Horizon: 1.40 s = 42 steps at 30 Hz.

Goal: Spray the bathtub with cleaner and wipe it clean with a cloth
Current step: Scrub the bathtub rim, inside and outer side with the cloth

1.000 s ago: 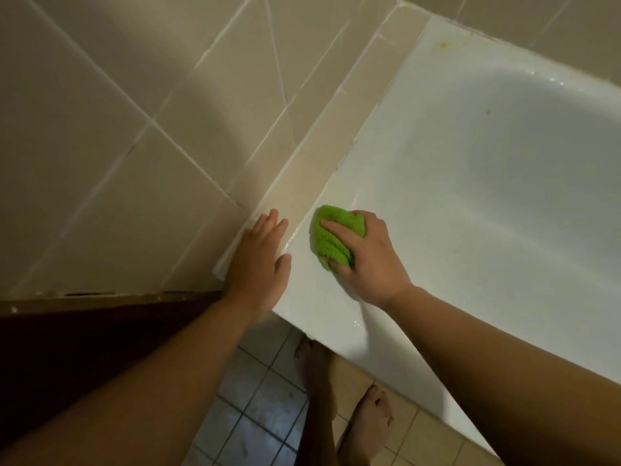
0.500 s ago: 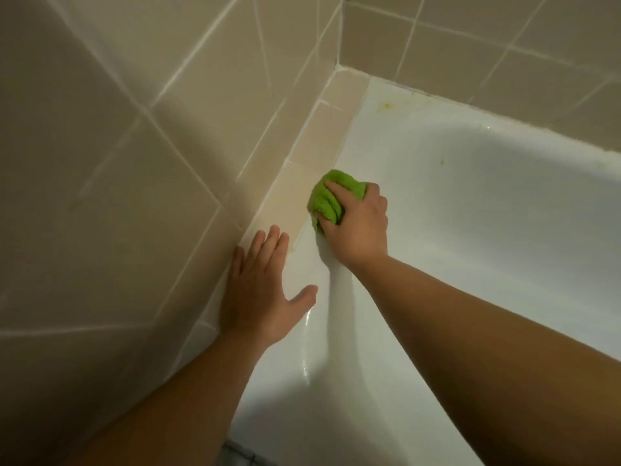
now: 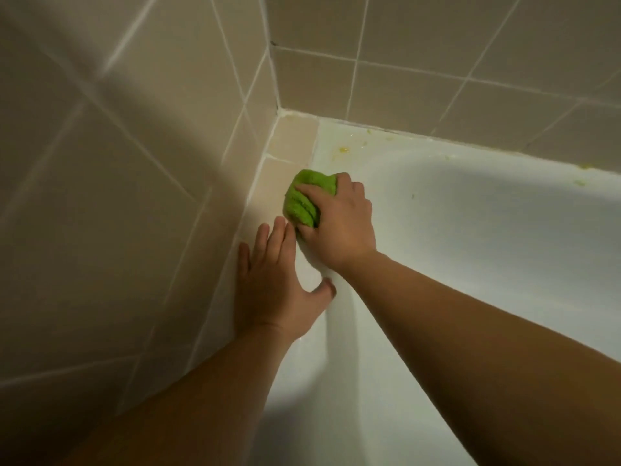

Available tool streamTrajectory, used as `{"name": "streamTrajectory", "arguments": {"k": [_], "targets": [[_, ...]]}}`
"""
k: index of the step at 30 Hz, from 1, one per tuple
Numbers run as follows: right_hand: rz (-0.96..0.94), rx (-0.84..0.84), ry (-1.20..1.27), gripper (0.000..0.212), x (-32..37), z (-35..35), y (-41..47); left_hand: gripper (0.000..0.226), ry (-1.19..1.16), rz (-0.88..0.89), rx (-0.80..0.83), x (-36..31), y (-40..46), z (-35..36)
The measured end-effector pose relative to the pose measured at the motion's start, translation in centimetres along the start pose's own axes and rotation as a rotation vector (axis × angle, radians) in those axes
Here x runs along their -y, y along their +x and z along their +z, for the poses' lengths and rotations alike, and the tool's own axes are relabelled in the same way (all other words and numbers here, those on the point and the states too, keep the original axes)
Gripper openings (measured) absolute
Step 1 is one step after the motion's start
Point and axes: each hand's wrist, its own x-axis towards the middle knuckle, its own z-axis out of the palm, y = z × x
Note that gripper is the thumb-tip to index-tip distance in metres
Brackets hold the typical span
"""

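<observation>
Beige tiled walls (image 3: 134,203) meet a white bathtub (image 3: 470,230) at its corner. Left hand (image 3: 272,284) rests flat, fingers straight, on the rim ledge; right hand (image 3: 339,223) grips a bunched green cloth (image 3: 302,200) pressed against the rim near yellowish spots (image 3: 344,150).

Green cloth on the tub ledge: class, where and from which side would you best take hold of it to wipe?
Probably from above, over its bunched top. The green cloth lies wadded on the bathtub rim by the tiled corner, so the right hand curls fingers over the folds and presses down, while the left hand rests flat beside it.
</observation>
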Motion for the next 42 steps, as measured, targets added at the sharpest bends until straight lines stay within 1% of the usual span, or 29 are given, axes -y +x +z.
{"name": "streamTrajectory", "arguments": {"k": [2,4,6,7,9,12,13,14,15,18,19,20,23,24,26,29,32,35,37,39,42], "targets": [[-0.005,-0.047,-0.051,0.045,-1.1,-0.4,0.9,0.108,-0.002,0.009,0.016,-0.3,1.3,0.1],[0.119,-0.117,-0.084,0.043,-2.5,-1.0,2.8,0.108,-0.002,0.018,0.041,-0.6,2.5,0.0],[0.258,-0.157,-0.068,0.044,-3.9,-1.6,5.3,0.108,-0.021,0.023,0.046,-0.9,3.6,-0.1],[0.286,-0.163,-0.057,0.044,-4.3,-1.8,6.5,0.108,-0.031,0.023,0.046,-1.1,4.2,-0.2],[0.229,-0.143,-0.040,0.044,-4.7,-1.9,8.1,0.109,-0.041,0.023,0.042,-1.4,5.4,-0.2],[-0.003,-0.030,-0.031,0.047,-4.6,-2.0,8.1,0.111,-0.042,0.032,0.018,-1.7,6.7,-0.1],[-0.060,-0.008,-0.038,0.047,-4.8,-2.0,7.6,0.111,-0.043,0.033,0.010,-1.8,6.9,0.0],[-0.076,-0.008,-0.047,0.048,-5.2,-2.1,7.2,0.111,-0.047,0.030,0.008,-1.9,7.2,-0.1],[-0.042,-0.027,-0.059,0.049,-5.9,-2.3,7.1,0.111,-0.053,0.026,0.012,-2.0,7.3,-0.1],[0.182,-0.082,-0.085,0.048,-7.2,-3.1,8.6,0.112,-0.058,0.022,0.009,-2.5,7.6,-0.3],[0.192,-0.075,-0.096,0.047,-6.7,-2.9,9.1,0.112,-0.055,0.025,0.003,-2.6,7.8,-0.3],[0.150,-0.057,-0.098,0.047,-5.9,-2.6,9.4,0.113,-0.050,0.026,-0.004,-2.7,8.1,-0.3],[-0.097,0.020,-0.036,0.046,-3.8,-1.3,8.3,0.111,-0.058,0.012,-0.063,-2.9,8.6,-0.1],[-0.137,0.036,-0.019,0.047,-3.9,-1.2,7.8,0.110,-0.073,0.004,-0.082,-2.9,8.7,0.0],[-0.119,0.039,-0.013,0.048,-5.2,-1.9,7.8,0.114,-0.120,-0.029,-0.110,-3.0,8.5,0.2],[-0.007,0.008,-0.026,0.046,-7.3,-2.9,9.1,0.124,-0.185,-0.108,-0.129,-3.2,8.3,0.5],[0.026,-0.003,0.049,0.045,-7.3,-3.1,10.3,0.122,-0.208,-0.134,-0.157,-2.9,7.8,0.6],[-0.022,-0.007,0.154,0.049,-5.5,-2.6,11.9,0.119,-0.247,-0.180,-0.145,-2.5,6.3,0.5],[-0.085,0.052,0.182,0.052,-3.3,-1.8,13.2,0.116,-0.255,-0.191,-0.145,-2.0,4.6,0.4],[-0.137,0.151,0.128,0.054,-1.1,-0.7,13.5,0.112,-0.295,-0.200,-0.156,-1.6,2.9,0.3],[-0.244,0.176,0.031,0.053,-0.1,0.2,10.9,0.106,-0.364,-0.243,-0.204,-0.8,1.4,0.0]]}}
